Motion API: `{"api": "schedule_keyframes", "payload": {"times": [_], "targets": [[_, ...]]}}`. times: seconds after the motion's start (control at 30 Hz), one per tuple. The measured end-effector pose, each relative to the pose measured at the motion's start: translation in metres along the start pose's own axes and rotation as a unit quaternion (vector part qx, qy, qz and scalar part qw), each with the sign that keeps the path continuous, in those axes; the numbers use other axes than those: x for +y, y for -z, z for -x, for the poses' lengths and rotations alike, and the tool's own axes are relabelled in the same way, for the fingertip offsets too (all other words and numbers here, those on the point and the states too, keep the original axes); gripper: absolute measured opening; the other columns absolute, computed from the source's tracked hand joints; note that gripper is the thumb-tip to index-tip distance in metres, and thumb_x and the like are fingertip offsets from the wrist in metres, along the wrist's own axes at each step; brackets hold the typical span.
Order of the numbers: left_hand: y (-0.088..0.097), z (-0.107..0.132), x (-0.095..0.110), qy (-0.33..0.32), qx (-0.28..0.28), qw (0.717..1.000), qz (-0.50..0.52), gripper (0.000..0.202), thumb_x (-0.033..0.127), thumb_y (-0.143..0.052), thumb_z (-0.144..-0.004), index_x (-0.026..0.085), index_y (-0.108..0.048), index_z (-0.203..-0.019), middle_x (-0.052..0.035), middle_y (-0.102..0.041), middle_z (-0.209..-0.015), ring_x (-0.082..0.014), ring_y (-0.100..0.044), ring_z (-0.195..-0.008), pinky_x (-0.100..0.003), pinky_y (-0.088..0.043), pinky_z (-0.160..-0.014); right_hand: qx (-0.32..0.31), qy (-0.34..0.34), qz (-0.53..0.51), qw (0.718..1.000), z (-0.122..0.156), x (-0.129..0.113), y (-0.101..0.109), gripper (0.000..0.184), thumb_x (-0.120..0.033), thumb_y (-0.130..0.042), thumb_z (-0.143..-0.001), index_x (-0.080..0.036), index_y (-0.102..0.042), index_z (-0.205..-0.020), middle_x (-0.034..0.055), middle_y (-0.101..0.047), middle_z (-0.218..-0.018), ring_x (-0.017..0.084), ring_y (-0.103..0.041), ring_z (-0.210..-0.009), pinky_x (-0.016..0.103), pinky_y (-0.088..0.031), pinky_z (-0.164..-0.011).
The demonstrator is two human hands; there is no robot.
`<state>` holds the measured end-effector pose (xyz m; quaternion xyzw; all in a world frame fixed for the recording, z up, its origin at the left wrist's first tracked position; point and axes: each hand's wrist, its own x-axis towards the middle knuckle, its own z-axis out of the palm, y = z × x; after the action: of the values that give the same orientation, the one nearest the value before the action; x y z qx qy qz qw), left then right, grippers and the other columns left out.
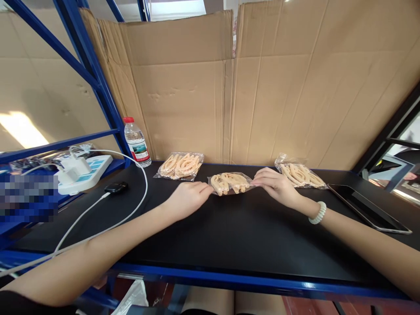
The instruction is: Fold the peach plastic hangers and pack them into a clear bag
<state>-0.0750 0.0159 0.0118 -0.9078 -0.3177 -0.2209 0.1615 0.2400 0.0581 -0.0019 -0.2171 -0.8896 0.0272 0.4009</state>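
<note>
A clear plastic packet of beige looped pieces point(229, 182) lies flat on the black tabletop point(243, 232) between my hands. At its left edge my left hand point(189, 199) is closed, fingertips pinching the film. My right hand point(274, 186) pinches the packet's right end between thumb and fingers. What exactly the looped pieces are, I cannot make out. Behind my left hand sits a similar packet point(180, 166). Another packet point(300, 173) lies just beyond my right hand, its film crumpled up at the back left.
A red-capped water bottle point(137, 142) stands at the back left. Near it are a white power strip point(95, 173), a small black device point(116, 187) and a white cable point(144, 192) crossing my left forearm. A tablet point(367, 208) lies at right. Cardboard point(183, 105) walls the back.
</note>
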Motion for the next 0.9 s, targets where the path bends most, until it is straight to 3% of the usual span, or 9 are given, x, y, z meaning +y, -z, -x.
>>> {"api": "schedule_keyframes", "payload": {"times": [0.2, 0.33, 0.5, 0.63, 0.77, 0.9], "targets": [[0.039, -0.017, -0.032, 0.096, 0.045, 0.994, 0.040, 0.027, 0.027, -0.043, -0.094, 0.017, -0.067, -0.090, -0.0065, -0.069, -0.086, -0.0189, -0.063, -0.079, -0.029, -0.046, -0.074, 0.043, -0.118, -0.045, 0.991, -0.057, -0.010, 0.006, 0.019, -0.027, -0.056, -0.087, -0.021, -0.072, -0.079, 0.0063, -0.069, -0.081, 0.023, -0.062, -0.079, 0.040, -0.049, -0.077], [0.053, -0.027, -0.054, 0.182, 0.063, 0.975, 0.115, 0.023, 0.027, -0.050, -0.089, 0.016, -0.069, -0.084, -0.0044, -0.069, -0.081, -0.0174, -0.061, -0.074, -0.027, -0.044, -0.072, 0.037, -0.197, -0.097, 0.975, -0.097, -0.003, 0.002, 0.015, -0.026, -0.063, -0.081, -0.017, -0.071, -0.071, 0.0043, -0.067, -0.070, 0.020, -0.060, -0.070, 0.038, -0.050, -0.074], [0.052, -0.032, -0.081, 0.294, 0.066, 0.919, 0.254, 0.018, 0.020, -0.051, -0.087, 0.014, -0.064, -0.076, -0.0022, -0.065, -0.071, -0.0151, -0.063, -0.070, -0.026, -0.049, -0.070, -0.018, -0.280, -0.233, 0.931, -0.135, 0.004, -0.006, 0.016, -0.025, -0.071, -0.077, -0.015, -0.067, -0.065, 0.0036, -0.062, -0.063, 0.015, -0.059, -0.063, 0.033, -0.054, -0.068], [0.057, -0.036, -0.103, 0.371, 0.082, 0.858, 0.347, 0.021, 0.023, -0.045, -0.095, 0.013, -0.062, -0.088, -0.0035, -0.065, -0.083, -0.0143, -0.065, -0.076, -0.029, -0.053, -0.071, -0.047, -0.343, -0.328, 0.879, -0.168, 0.006, -0.012, 0.013, -0.017, -0.071, -0.078, -0.015, -0.065, -0.066, 0.0035, -0.061, -0.063, 0.013, -0.058, -0.061, 0.032, -0.057, -0.068], [0.070, -0.036, -0.134, 0.443, 0.090, 0.808, 0.378, 0.029, 0.032, -0.056, -0.092, 0.014, -0.057, -0.116, -0.0085, -0.062, -0.112, -0.0200, -0.063, -0.093, -0.039, -0.055, -0.079, -0.053, -0.399, -0.387, 0.830, -0.205, 0.011, -0.034, 0.012, -0.008, -0.059, -0.086, -0.014, -0.067, -0.080, 0.0057, -0.065, -0.073, 0.011, -0.059, -0.064, 0.029, -0.056, -0.072], [0.076, -0.034, -0.170, 0.501, 0.086, 0.776, 0.373, 0.033, 0.031, -0.058, -0.092, 0.015, -0.055, -0.121, -0.0101, -0.059, -0.120, -0.0228, -0.061, -0.101, -0.043, -0.053, -0.084, -0.041, -0.463, -0.402, 0.789, -0.235, 0.022, -0.076, 0.022, -0.026, -0.057, -0.093, -0.015, -0.060, -0.111, 0.0073, -0.063, -0.107, 0.016, -0.063, -0.087, 0.034, -0.055, -0.076]]}}
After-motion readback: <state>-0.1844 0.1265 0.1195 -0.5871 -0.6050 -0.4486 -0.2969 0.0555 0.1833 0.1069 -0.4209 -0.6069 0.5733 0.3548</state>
